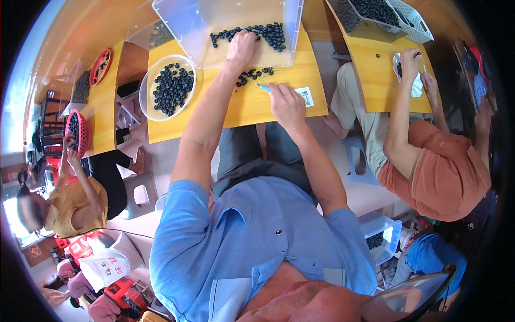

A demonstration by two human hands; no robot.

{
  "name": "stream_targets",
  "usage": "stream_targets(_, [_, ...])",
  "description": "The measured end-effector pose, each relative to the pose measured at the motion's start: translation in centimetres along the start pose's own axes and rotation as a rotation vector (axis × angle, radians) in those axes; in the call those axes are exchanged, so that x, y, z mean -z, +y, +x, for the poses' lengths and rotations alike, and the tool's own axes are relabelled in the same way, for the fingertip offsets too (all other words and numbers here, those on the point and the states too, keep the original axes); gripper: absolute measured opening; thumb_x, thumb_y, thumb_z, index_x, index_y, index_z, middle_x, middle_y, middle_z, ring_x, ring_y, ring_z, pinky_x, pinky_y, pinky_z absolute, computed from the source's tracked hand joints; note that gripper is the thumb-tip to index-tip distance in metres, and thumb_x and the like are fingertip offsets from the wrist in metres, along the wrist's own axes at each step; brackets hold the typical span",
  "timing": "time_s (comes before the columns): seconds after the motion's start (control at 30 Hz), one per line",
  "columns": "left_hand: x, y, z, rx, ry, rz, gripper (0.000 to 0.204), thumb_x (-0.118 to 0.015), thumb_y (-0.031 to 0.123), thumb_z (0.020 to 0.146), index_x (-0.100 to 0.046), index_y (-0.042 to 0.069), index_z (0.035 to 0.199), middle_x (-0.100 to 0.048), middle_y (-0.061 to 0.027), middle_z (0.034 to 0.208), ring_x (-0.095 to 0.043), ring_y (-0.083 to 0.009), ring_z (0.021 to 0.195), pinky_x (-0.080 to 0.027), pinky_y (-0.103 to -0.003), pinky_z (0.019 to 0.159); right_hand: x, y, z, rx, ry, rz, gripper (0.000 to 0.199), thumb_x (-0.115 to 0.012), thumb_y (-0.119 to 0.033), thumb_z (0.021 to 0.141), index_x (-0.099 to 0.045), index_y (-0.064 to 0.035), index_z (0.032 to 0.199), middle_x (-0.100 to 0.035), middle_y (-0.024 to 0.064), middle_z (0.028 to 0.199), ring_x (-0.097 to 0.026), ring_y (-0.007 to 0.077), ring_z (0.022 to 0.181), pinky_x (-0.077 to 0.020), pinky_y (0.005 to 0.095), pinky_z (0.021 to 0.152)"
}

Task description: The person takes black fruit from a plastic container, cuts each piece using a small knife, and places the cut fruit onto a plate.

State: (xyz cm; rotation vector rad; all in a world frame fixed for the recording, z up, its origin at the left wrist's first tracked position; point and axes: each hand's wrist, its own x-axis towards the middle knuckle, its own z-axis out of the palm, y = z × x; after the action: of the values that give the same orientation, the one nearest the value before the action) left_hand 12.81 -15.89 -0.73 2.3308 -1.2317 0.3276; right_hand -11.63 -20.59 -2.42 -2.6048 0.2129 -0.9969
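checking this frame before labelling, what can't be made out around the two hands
- Head view: the left hand covers the blueberries under its palm, so any grasp is hidden.
- The right hand hides most of the small blue tool; its kind is unclear.
- The clear bin is cut off by the top edge.

your left hand (241, 47) rests on blueberries (268, 33) at the open edge of the clear plastic bin (182, 27), fingers spread over them. loose berries (252, 74) lie just below those fingers. your right hand (287, 104) pinches a small blue tool (264, 87), its tip near the loose berries.
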Motion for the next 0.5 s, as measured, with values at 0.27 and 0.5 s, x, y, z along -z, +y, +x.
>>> stream_targets(0.27, [-0.2, -1.0, 0.3, 0.219, -0.176, -0.020, 0.021, -0.073, 0.019, 0.083, -0.079, 0.007, 0.099, -0.077, -0.0169, 0.098, -0.074, -0.0361, 0.095, -0.057, -0.046, 0.089, 0.0, 0.2, -0.2, -0.017, -0.028, 0.000, 0.016, -0.070, -0.012, 0.089, -0.069, -0.0074, 0.104, -0.061, 0.0084, 0.082, -0.068, 0.0288, 0.076, -0.0569, 0.0427, 0.065])
stream_targets(0.5, [0.6, -0.3, -0.5, 0.247, -0.099, -0.042, 0.027, -0.075, 0.025, 0.083, -0.080, 0.007, 0.103, -0.076, -0.0205, 0.095, -0.074, -0.0381, 0.093, -0.058, -0.045, 0.086, 0.2, 0.2, -0.2, -0.018, -0.013, 0.000, 0.015, -0.069, -0.012, 0.090, -0.070, -0.0072, 0.104, -0.060, 0.0086, 0.082, -0.068, 0.0288, 0.076, -0.0568, 0.0426, 0.065])
